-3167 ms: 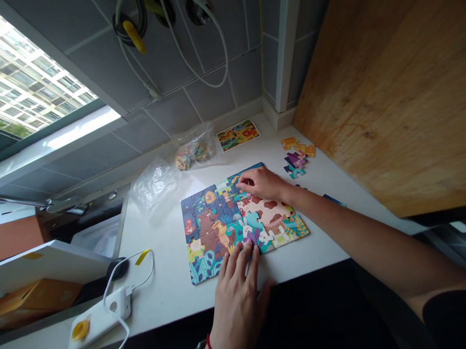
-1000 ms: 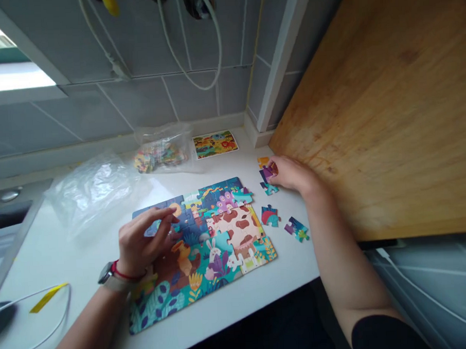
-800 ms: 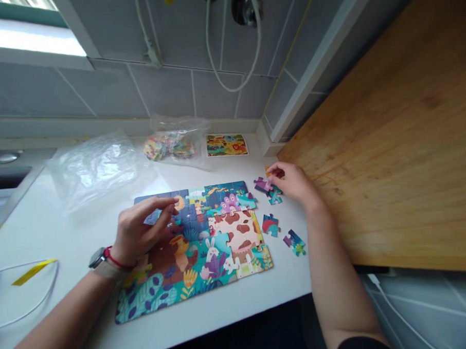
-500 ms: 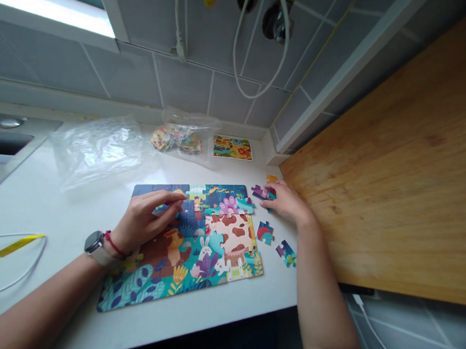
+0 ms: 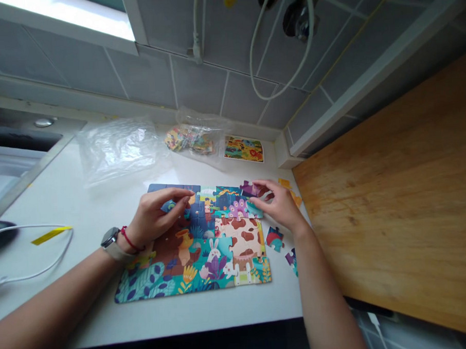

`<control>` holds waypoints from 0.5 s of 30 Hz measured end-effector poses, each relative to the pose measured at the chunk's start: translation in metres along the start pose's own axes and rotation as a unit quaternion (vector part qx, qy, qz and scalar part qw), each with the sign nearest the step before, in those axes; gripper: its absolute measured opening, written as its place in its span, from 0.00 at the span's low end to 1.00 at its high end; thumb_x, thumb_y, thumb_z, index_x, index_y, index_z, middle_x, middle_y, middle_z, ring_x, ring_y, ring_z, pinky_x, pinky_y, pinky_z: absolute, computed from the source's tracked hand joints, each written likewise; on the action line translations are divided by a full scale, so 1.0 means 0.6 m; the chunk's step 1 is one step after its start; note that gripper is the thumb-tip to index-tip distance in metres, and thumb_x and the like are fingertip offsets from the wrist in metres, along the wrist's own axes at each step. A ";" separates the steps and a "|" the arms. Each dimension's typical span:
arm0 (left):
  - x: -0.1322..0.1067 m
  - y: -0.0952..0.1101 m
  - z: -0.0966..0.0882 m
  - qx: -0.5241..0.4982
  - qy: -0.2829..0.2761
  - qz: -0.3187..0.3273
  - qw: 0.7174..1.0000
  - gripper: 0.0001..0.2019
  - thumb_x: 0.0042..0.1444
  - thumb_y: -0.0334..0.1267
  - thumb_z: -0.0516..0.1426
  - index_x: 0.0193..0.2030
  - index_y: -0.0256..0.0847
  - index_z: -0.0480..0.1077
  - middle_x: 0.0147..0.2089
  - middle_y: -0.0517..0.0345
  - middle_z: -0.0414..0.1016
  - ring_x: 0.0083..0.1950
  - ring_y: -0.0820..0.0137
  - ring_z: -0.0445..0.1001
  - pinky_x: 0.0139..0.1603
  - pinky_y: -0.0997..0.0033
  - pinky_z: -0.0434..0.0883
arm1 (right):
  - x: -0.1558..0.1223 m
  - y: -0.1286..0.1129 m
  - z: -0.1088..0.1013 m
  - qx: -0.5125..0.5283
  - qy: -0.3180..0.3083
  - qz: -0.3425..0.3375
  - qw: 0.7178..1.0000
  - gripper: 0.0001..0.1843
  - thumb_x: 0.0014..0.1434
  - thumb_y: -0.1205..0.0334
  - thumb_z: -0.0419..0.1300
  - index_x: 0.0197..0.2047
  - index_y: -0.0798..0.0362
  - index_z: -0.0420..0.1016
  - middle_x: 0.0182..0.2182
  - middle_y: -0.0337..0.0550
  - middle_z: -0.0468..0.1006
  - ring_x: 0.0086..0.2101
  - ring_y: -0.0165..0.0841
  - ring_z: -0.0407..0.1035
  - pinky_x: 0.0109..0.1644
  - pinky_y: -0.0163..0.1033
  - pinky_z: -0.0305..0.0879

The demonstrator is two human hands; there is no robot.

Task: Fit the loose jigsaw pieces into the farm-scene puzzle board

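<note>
A jigsaw puzzle (image 5: 205, 247), mostly joined, lies on the white counter; its picture shows a cow, a rabbit and a bear. My left hand (image 5: 157, 214) is over its upper left part, thumb and index fingertips close together, with nothing visible between them. My right hand (image 5: 276, 203) pinches a purple puzzle piece (image 5: 249, 188) at the puzzle's upper right corner. Its fingers partly hide that piece and the area under it. To the right of the puzzle lie a loose red and teal piece (image 5: 275, 239) and another loose piece (image 5: 292, 260), partly covered by my right forearm.
Orange pieces (image 5: 289, 187) lie behind my right hand. At the back are a clear plastic bag (image 5: 118, 151), a bag of puzzle pieces (image 5: 193, 140) and a picture card (image 5: 243, 149). A wooden panel (image 5: 392, 203) bounds the right; a sink (image 5: 23, 147) and white cable (image 5: 36, 275) are left.
My right hand has moved left with the purple piece, from beside the puzzle to its upper right corner. My left hand stays over the puzzle. The camera view has shifted slightly.
</note>
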State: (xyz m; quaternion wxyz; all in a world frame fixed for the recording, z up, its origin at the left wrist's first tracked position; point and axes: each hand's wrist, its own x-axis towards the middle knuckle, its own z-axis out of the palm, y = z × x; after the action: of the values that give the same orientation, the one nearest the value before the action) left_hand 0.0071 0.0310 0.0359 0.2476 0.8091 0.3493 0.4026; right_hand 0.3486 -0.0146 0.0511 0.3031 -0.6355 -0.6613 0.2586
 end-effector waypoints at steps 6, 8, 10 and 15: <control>-0.003 -0.003 0.012 0.020 -0.111 0.090 0.989 0.12 0.70 0.41 0.60 0.56 0.42 0.77 0.46 0.51 0.83 0.50 0.61 0.79 0.52 0.62 0.78 | -0.018 -0.061 0.067 0.057 -0.120 -0.127 0.983 0.24 0.61 0.68 0.66 0.59 0.43 0.81 0.51 0.44 0.82 0.50 0.39 0.77 0.58 0.46 0.73; -0.007 -0.003 0.018 0.029 -0.149 0.106 0.983 0.17 0.69 0.44 0.61 0.61 0.42 0.75 0.50 0.48 0.81 0.53 0.59 0.77 0.55 0.58 0.77 | -0.025 -0.068 0.084 0.095 -0.137 -0.121 0.978 0.26 0.63 0.68 0.64 0.62 0.40 0.79 0.51 0.42 0.82 0.49 0.38 0.76 0.57 0.47 0.74; -0.012 -0.001 0.024 0.029 -0.161 0.109 0.980 0.18 0.69 0.45 0.61 0.62 0.42 0.74 0.50 0.47 0.80 0.51 0.60 0.77 0.52 0.60 0.77 | -0.029 -0.068 0.099 0.152 -0.154 -0.086 0.972 0.28 0.63 0.67 0.64 0.65 0.38 0.76 0.48 0.41 0.82 0.44 0.36 0.77 0.50 0.45 0.77; -0.020 0.009 0.030 -0.006 -0.144 0.080 0.986 0.07 0.70 0.40 0.61 0.49 0.41 0.77 0.45 0.51 0.79 0.48 0.64 0.76 0.50 0.67 0.75 | -0.030 -0.062 0.120 0.302 -0.111 0.030 0.946 0.26 0.61 0.55 0.69 0.62 0.43 0.76 0.38 0.39 0.78 0.31 0.29 0.73 0.30 0.34 0.72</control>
State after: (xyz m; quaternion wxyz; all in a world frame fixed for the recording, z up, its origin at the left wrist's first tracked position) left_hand 0.0188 0.0164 0.0239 0.2673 0.8825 0.2420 0.3020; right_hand 0.2709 -0.0317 0.0275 0.3981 -0.5007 -0.5623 0.5240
